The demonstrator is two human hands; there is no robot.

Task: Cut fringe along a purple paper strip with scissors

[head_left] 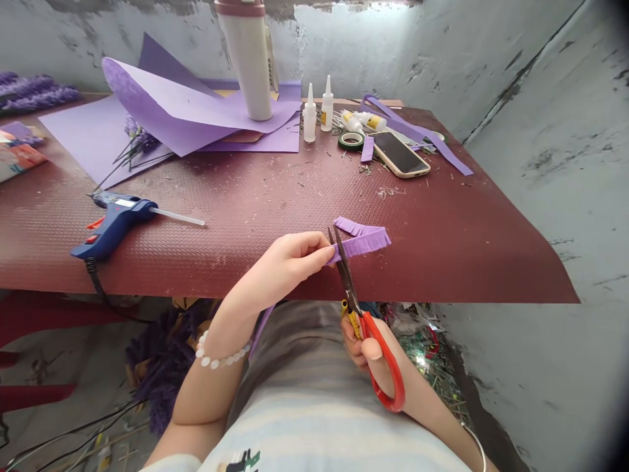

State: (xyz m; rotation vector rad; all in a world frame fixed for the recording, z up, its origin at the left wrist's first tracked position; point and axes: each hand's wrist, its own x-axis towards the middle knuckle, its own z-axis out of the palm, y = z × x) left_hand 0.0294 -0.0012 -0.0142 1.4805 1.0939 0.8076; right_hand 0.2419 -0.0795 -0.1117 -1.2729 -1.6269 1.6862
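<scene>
Between the thumb and fingers of my left hand [303, 257] is pinched a purple paper strip [364, 245]. Its far part is cut into a fringe and folds back over the table; its other end hangs down below my left wrist. My right hand [366, 347] grips red-handled scissors [388, 373], thumb through the red loop. The dark blades are slightly apart, and the strip passes at them just right of my left fingertips. Something yellow, perhaps wrapping on the other handle, shows by my right fingers.
A blue glue gun [115, 219] lies at left, its cord hanging over the edge. Behind are purple sheets [196, 118], a white tumbler [248, 65], glue bottles [309, 118], green tape [350, 141] and a phone [401, 155]. A wall [550, 196] stands at right.
</scene>
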